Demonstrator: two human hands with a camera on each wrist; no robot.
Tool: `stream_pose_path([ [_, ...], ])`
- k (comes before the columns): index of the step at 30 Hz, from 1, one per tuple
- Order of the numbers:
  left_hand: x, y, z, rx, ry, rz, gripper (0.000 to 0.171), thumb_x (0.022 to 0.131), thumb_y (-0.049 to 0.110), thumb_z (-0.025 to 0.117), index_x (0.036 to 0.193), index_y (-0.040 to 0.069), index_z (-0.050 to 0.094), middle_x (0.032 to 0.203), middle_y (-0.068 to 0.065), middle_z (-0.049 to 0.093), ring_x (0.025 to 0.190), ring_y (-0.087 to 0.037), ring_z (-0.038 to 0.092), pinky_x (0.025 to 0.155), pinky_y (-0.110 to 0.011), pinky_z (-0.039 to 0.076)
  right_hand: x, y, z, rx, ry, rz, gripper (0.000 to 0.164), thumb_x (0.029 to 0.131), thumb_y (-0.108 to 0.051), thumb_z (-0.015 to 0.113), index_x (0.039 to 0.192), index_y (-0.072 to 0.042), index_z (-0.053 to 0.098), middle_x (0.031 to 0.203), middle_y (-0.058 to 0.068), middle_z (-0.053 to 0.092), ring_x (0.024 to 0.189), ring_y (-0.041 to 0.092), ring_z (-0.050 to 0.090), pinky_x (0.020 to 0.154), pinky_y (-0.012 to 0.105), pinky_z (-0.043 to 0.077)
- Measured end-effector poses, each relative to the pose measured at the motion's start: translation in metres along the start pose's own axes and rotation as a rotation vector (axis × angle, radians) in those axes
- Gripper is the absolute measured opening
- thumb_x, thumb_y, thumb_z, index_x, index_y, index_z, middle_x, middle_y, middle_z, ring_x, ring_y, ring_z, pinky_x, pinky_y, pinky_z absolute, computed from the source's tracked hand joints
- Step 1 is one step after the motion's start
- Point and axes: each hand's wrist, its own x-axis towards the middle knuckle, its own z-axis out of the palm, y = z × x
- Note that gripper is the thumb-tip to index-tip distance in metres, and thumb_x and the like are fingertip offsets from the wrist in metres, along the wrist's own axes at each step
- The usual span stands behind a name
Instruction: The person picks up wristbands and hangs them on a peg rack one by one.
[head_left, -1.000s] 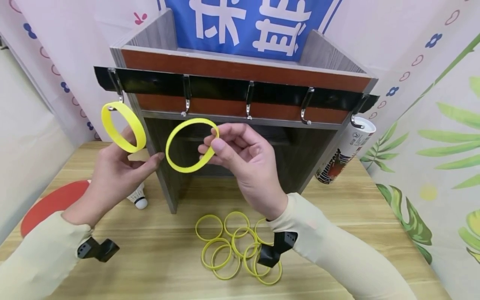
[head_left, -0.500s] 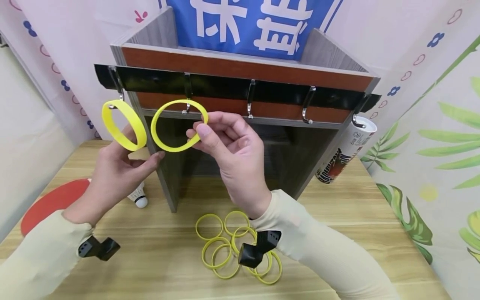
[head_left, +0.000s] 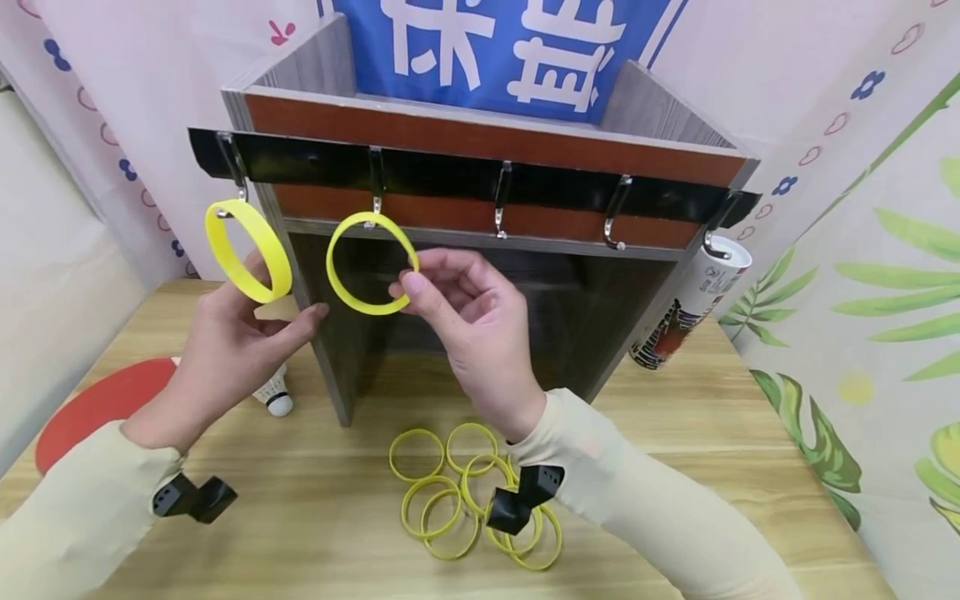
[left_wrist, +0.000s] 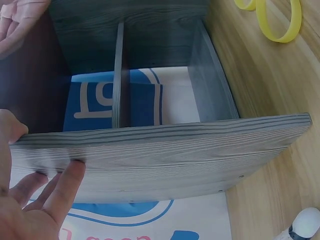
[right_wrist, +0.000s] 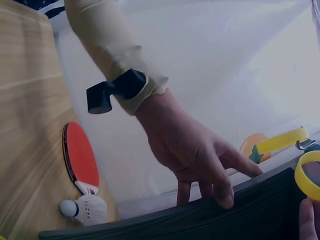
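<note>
My right hand [head_left: 480, 325] pinches a yellow wristband [head_left: 367, 310] between thumb and fingers, in front of the grey shelf [head_left: 480, 125]. Its upper rim overlaps the tip of the second hook [head_left: 377, 187] in the head view. A second yellow band [head_left: 281, 262] hangs from the leftmost hook [head_left: 236, 167]. Below that band, my left hand [head_left: 240, 342] grips the shelf's left side panel [left_wrist: 165, 155]. Its thumb lies at the front edge and its fingertips press the outer face. The black hook rail [head_left: 442, 175] runs across the shelf's front; its other hooks hold nothing.
Several yellow bands lie overlapping on the wooden table [head_left: 300, 517] before the shelf. At left are a red table-tennis bat [head_left: 105, 408] and a shuttlecock [head_left: 277, 403]. A printed tube [head_left: 690, 304] stands by the shelf's right side. A patterned curtain hangs behind.
My right hand rose leftward with its band, then dropped slightly and shifted back right. The band has turned a little. My left hand and the hanging band stay in place.
</note>
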Motion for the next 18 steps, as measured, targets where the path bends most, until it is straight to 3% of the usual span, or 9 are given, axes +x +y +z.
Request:
stream_pose_path([
  [7,-0.004,-0.002,0.002,0.018,0.005,0.004,0.045,0.082,-0.008,0.081,0.123,-0.004,0.061,0.098,0.030,0.062,0.074,0.013,0.064,0.069,-0.004,0.055,-0.005,0.009,-0.006,-0.098,-0.061,0.006,0.024,0.096,0.010,0.064,0.120,0.014,0.061,0.113,0.037,0.067,0.091,0.006,0.072,0.087,0.028,0.066],
  [14,-0.001,0.000,0.001,-0.015,0.003,0.019,0.054,0.082,-0.011,0.079,0.132,-0.002,0.060,0.114,0.031,0.062,0.096,0.019,0.064,0.073,-0.003,0.055,-0.009,0.015,-0.014,-0.116,-0.129,0.061,0.023,0.096,0.010,0.063,0.119,0.015,0.061,0.110,0.038,0.066,0.090,0.004,0.073,0.090,0.032,0.066],
  [18,0.000,0.001,0.000,-0.035,-0.003,0.022,0.056,0.081,-0.014,0.078,0.133,-0.004,0.058,0.111,0.031,0.062,0.096,0.018,0.065,0.074,-0.004,0.056,-0.011,0.020,-0.021,-0.111,-0.159,0.104,0.021,0.097,0.010,0.062,0.117,0.017,0.061,0.110,0.041,0.065,0.089,0.005,0.073,0.089,0.034,0.067],
])
